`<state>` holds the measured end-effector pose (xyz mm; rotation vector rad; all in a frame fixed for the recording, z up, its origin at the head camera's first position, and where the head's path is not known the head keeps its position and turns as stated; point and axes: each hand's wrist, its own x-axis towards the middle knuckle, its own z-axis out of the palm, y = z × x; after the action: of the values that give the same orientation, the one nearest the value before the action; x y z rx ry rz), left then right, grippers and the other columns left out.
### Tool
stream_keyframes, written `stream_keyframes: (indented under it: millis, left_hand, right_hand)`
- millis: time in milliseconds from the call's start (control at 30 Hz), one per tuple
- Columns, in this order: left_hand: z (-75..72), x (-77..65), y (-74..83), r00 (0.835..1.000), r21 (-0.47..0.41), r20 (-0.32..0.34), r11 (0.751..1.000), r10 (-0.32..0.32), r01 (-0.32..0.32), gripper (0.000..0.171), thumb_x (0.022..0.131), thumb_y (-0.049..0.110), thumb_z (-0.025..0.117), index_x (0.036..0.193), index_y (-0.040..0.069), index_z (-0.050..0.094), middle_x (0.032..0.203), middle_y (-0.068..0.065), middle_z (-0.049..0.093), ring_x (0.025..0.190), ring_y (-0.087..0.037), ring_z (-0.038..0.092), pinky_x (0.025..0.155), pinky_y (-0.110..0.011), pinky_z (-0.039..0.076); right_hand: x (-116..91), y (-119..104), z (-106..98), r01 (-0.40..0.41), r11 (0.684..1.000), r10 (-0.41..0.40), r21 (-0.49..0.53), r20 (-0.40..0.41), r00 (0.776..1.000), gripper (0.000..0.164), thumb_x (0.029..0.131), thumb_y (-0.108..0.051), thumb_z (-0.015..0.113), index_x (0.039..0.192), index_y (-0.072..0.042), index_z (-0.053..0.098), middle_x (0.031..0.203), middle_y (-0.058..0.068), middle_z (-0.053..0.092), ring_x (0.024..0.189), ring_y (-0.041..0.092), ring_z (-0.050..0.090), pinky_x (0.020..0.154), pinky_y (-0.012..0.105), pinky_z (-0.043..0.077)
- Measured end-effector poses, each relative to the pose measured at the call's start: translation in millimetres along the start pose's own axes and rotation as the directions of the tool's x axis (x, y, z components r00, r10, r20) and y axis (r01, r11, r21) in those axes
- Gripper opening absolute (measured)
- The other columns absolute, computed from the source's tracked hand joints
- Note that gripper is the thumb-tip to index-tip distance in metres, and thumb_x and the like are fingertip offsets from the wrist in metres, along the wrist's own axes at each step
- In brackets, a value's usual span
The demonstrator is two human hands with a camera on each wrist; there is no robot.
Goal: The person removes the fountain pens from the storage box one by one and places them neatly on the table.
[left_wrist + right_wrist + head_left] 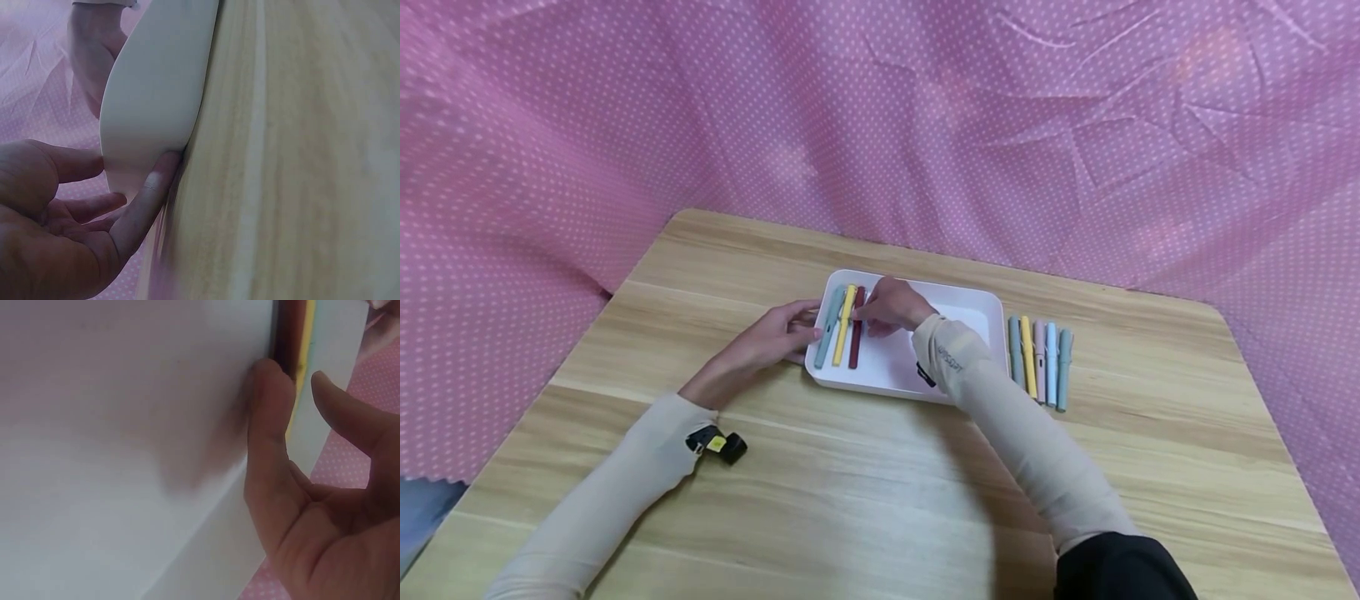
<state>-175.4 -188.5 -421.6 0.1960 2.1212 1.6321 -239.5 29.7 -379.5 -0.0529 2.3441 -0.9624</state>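
A white tray (872, 385) lies on the table with a teal pen (828, 329), a yellow pen (843, 329) and a dark red pen (855, 342) side by side along its left end. My left hand (767, 337) holds the tray's left side; in the left wrist view the thumb touches the rim and a finger lies low along the outer wall (153, 81). Inside the tray, my right hand (892, 307) touches the dark red pen. The right wrist view shows fingertips (272, 387) against that pen, while the thumb stands apart on the other side.
To the right of the tray, several capped pens (1040, 362) lie in a row on the wooden table (850, 517). Pink dotted cloth (880, 125) hangs behind and around the table. The right forearm reaches across the tray's near right corner.
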Motion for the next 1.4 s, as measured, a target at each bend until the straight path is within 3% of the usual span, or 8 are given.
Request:
stream_keyframes:
  millis: [267,500,1000,1400]
  left_hand:
    - [0.6,0.4,-0.7,1.000,0.016,-0.004,1.000,-0.016,0.016,0.065,0.107,0.007,0.055,0.163,0.000,0.023,0.152,-0.027,0.042,0.133,-0.042,0.053,0.091,-0.035,0.063]
    - [0.3,0.0,-0.9,1.000,0.023,-0.004,1.000,-0.005,0.006,0.065,0.107,0.007,0.055,0.163,0.000,0.023,0.151,-0.028,0.043,0.132,-0.043,0.053,0.091,-0.035,0.063]
    - [1.2,0.1,-2.0,1.000,0.009,-0.006,1.000,0.007,-0.007,0.065,0.107,0.007,0.055,0.163,-0.001,0.023,0.150,-0.029,0.043,0.131,-0.043,0.053,0.090,-0.036,0.064]
    - [0.4,0.2,-2.5,1.000,0.001,-0.009,1.000,0.001,-0.001,0.065,0.107,0.006,0.054,0.163,0.000,0.023,0.150,-0.028,0.043,0.131,-0.043,0.054,0.090,-0.036,0.064]
  right_hand:
    - [6.3,1.4,4.0,-0.007,0.998,0.006,-0.059,-0.014,1.000,0.024,0.098,-0.021,0.075,0.100,0.002,0.069,0.078,0.009,0.069,0.064,0.014,0.066,0.064,0.024,0.063]
    - [5.2,2.1,7.1,-0.016,0.998,0.013,-0.064,-0.045,0.999,0.025,0.097,-0.022,0.076,0.102,0.002,0.067,0.078,0.008,0.069,0.065,0.014,0.065,0.069,0.025,0.064]
    - [9.7,5.5,8.5,-0.055,0.994,0.049,-0.098,-0.064,0.997,0.027,0.094,-0.019,0.079,0.104,0.003,0.066,0.078,0.011,0.072,0.057,0.013,0.065,0.059,0.023,0.063]
    - [8.3,5.9,10.2,-0.072,0.992,0.063,-0.105,-0.084,0.994,0.025,0.096,-0.022,0.078,0.096,0.001,0.068,0.076,0.010,0.074,0.054,0.011,0.065,0.056,0.020,0.060]
